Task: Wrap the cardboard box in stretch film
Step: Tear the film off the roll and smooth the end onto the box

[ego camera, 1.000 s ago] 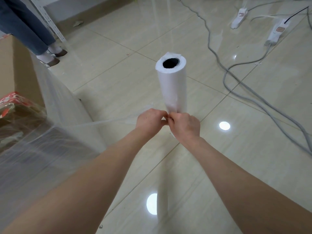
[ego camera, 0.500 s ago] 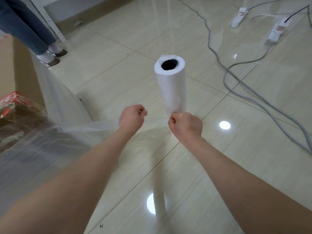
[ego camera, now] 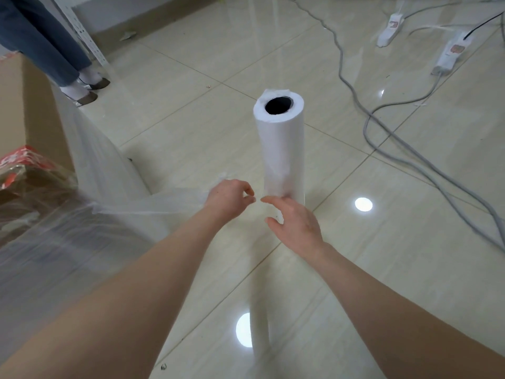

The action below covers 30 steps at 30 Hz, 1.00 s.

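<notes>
A white roll of stretch film [ego camera: 280,143] stands upright on the tiled floor, its hollow core facing up. The cardboard box [ego camera: 30,110] sits at the left edge, with clear film [ego camera: 60,242] draped over its near side. A gathered strand of film [ego camera: 153,203] runs from the box to my left hand [ego camera: 229,201], which pinches its end in curled fingers just left of the roll's base. My right hand [ego camera: 296,225] hovers in front of the roll's lower part with fingers spread, holding nothing.
A person's legs and shoes [ego camera: 82,88] stand at the top left beside a white metal shelf post [ego camera: 84,31]. Grey cables [ego camera: 396,149] and two power strips [ego camera: 451,53] lie across the floor on the right.
My hands were pinched together at the roll's base, then drew apart. My right hand has let go and opened. My left hand keeps the film end.
</notes>
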Available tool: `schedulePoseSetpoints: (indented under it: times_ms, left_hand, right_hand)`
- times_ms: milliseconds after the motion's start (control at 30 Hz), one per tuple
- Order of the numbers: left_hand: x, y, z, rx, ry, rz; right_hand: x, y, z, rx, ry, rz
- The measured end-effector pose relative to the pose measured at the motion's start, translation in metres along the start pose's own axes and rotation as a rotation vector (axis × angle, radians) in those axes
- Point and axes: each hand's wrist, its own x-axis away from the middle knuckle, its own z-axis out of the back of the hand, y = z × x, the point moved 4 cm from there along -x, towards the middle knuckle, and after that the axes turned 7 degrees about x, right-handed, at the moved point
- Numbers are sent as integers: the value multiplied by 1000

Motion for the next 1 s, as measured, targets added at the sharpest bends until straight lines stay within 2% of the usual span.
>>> schedulePoseSetpoints:
  times_ms: [100,167,267,400,500,600,667,733,900,1000]
  left_hand:
    - [0,4,-6,-17,-44,2]
    - [-2,6,-10,-36,-54,13]
    - [-7,2,-4,-24,29,77]
    - [-9,-9,-5,14,27,148]
    - [-7,-5,-7,50,-29,68]
    - [-2,1,-7,38,-91,-32]
    - [2,5,-6,28,-111,-68]
    - [4,10,-3,30,-108,-93]
    - [11,14,0,58,-135,-91]
    - [12,11,5,-24,-55,-43]
  right_hand:
    - [-3,4,-4,-108,4,-2]
    - [-2,8,-2,-208,88,-39]
    - [2,12,3,-213,240,-83]
    - [7,29,15,-356,334,-341]
    - [7,22,17,-172,238,-205]
    - [-1,-4,14,6,36,-41]
    - [-10,-13,12,126,-98,-35]
    - [-17,-10,10,197,-161,-99]
    - [-17,-9,11,227,-89,-147]
    - [-18,-10,13,245,-19,-137]
